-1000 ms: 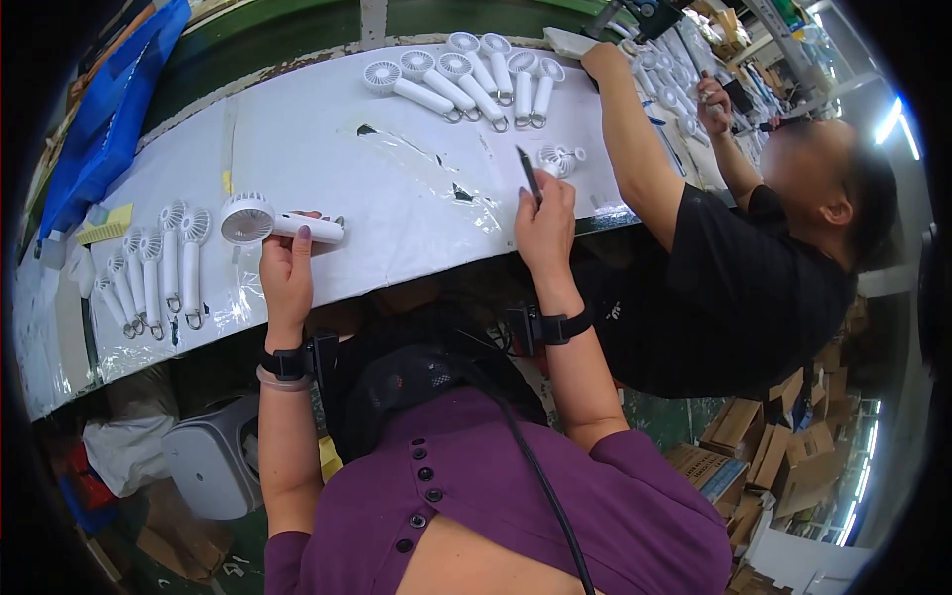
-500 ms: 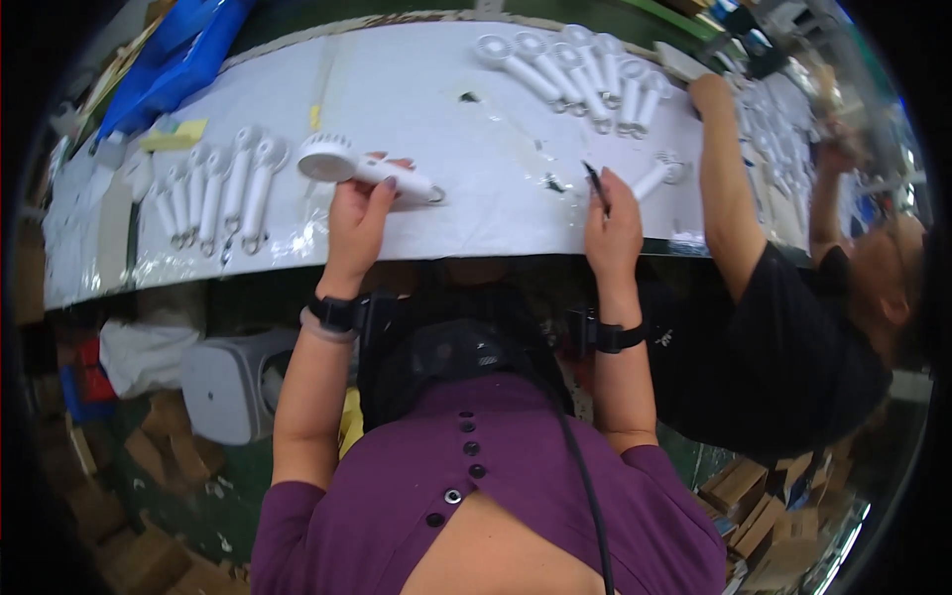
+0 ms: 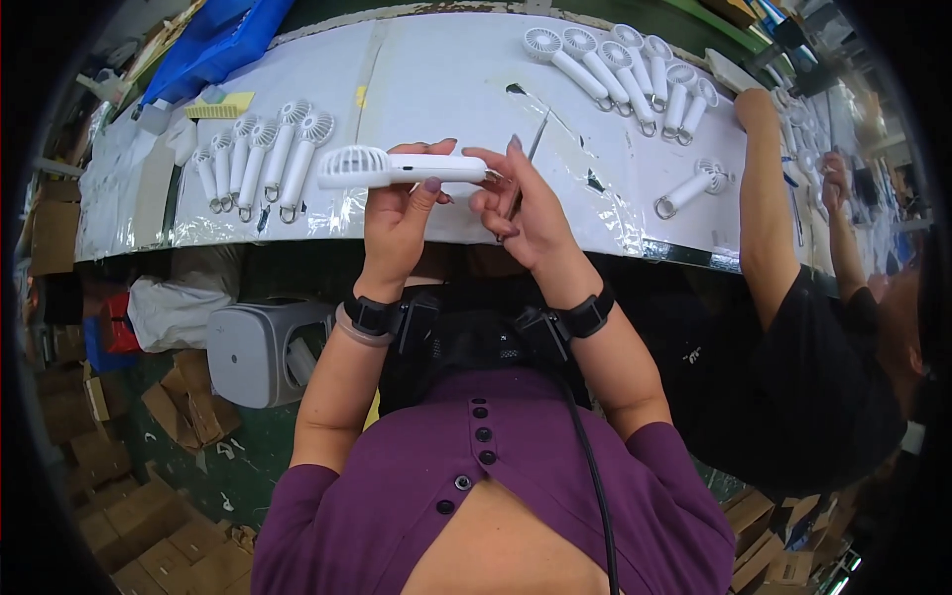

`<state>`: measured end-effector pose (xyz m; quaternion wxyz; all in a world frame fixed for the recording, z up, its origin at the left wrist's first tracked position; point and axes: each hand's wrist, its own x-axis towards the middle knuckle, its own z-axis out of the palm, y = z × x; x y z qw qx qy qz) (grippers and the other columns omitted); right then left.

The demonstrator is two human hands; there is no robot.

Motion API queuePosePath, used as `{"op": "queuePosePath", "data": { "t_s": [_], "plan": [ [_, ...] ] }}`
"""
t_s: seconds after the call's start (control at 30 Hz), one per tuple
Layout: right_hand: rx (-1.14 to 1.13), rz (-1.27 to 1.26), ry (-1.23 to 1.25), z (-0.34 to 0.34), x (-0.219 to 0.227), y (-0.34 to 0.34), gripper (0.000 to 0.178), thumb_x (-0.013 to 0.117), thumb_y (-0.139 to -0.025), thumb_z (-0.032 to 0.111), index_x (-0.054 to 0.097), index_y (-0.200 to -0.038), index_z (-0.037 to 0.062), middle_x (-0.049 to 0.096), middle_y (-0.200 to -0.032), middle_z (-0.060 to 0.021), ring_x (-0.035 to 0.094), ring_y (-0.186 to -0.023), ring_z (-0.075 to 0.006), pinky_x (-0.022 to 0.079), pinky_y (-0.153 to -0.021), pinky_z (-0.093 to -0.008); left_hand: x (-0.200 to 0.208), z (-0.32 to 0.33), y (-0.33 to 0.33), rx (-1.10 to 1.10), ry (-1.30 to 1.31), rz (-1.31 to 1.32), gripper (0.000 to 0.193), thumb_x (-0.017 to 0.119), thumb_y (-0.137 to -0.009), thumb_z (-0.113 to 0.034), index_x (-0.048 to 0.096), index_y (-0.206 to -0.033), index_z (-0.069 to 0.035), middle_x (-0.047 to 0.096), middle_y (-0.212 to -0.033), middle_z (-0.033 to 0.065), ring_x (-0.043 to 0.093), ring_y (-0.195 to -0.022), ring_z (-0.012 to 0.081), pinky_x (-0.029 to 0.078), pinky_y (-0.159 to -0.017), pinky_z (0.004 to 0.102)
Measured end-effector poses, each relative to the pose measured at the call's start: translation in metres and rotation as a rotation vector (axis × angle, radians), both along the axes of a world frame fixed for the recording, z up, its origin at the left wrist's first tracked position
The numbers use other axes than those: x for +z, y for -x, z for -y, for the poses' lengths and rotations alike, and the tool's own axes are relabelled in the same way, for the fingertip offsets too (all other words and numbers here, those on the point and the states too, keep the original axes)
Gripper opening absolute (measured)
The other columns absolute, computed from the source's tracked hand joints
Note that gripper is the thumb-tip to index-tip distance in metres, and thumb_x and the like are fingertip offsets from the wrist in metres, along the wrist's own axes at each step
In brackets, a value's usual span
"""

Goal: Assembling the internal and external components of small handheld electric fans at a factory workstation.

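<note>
A fan is gripped by the left hand, a thin tool by the right hand, seemingly mid-work; laid-out fans' completion can't be told.

The fan hides part of the left hand. The right hand covers some of the thin tool, its kind unclear. The upper edge crops the blue tray; the lower, the cable. The co-worker's head is blurred.
</note>
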<state>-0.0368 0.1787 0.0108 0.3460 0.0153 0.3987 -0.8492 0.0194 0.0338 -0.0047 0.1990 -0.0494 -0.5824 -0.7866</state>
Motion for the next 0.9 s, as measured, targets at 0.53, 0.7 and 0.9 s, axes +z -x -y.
{"op": "queuePosePath", "data": {
  "t_s": [0.53, 0.7, 0.9],
  "plan": [
    [0.193, -0.251, 0.123, -0.003, 0.007, 0.02, 0.027, 0.052, -0.093, 0.022, 0.056, -0.111, 0.0019, 0.058, -0.093, -0.0057, 0.044, -0.06, -0.0034, 0.023, -0.041, -0.0141, 0.005, 0.028, -0.037, -0.543, -0.568, 0.408, 0.051, 0.047, -0.096, -0.029, 0.032, -0.134, 0.001, 0.05, -0.123, 0.0247, 0.061, -0.097, 0.0263, 0.055, -0.079, 0.0352],
    [0.255, -0.389, 0.024, -0.004, 0.003, 0.035, 0.028, 0.051, -0.092, 0.02, 0.054, -0.113, 0.0015, 0.059, -0.102, -0.0077, 0.046, -0.063, -0.0042, 0.024, -0.041, -0.0138, 0.003, 0.034, -0.034, -0.843, -0.659, 0.431, 0.058, 0.045, -0.095, -0.035, 0.029, -0.135, 0.004, 0.052, -0.118, 0.0258, 0.063, -0.095, 0.0276, 0.054, -0.082, 0.0381],
    [0.142, -0.329, -0.002, -0.002, 0.003, 0.031, 0.029, 0.05, -0.092, 0.018, 0.052, -0.117, 0.0025, 0.058, -0.115, -0.0126, 0.047, -0.065, -0.0042, 0.024, -0.042, -0.0133, 0.004, 0.034, -0.029, -0.602, -0.26, 0.404, 0.052, 0.054, -0.092, -0.022, 0.033, -0.132, 0.003, 0.058, -0.109, 0.0202, 0.063, -0.095, 0.0239, 0.052, -0.084, 0.0352]
  ]
}}
